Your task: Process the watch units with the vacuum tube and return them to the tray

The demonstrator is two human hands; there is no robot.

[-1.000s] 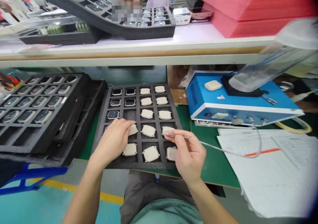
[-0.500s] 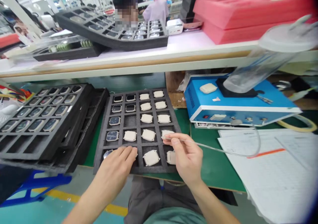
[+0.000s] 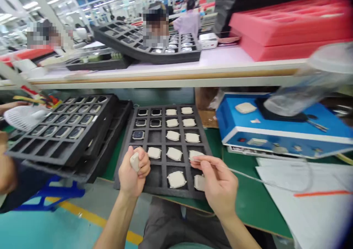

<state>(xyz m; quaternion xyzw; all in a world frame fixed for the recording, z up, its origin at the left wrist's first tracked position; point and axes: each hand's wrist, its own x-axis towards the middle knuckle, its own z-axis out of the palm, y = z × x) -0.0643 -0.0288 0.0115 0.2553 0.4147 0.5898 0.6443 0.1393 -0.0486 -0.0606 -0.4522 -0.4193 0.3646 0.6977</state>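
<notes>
My left hand (image 3: 134, 173) is raised over the front left of the black foam tray (image 3: 162, 131), its fingers curled round a beige watch case (image 3: 135, 162). My right hand (image 3: 220, 186) pinches the end of a thin clear tube (image 3: 261, 182) over the tray's right column. Its fingertips are close to a beige watch case (image 3: 195, 154) in a compartment. Beige watch cases fill most compartments of the right two columns. Watches with dark screens (image 3: 138, 135) lie in the left columns. The tube's very tip is hidden by my fingers.
Left stand stacked black trays of watches (image 3: 63, 120), near a white fan (image 3: 24, 116) and another person's arm (image 3: 7, 168). A blue box (image 3: 275, 131) on the right carries a beige case and a clear cylinder (image 3: 298, 98). Papers (image 3: 303, 179) lie before it; a shelf (image 3: 215, 72) runs behind.
My left hand has lifted from the tray's front compartment and turned, now showing a beige watch case in its fingers. My right hand stays by the right column with the tube. The view has shifted.
</notes>
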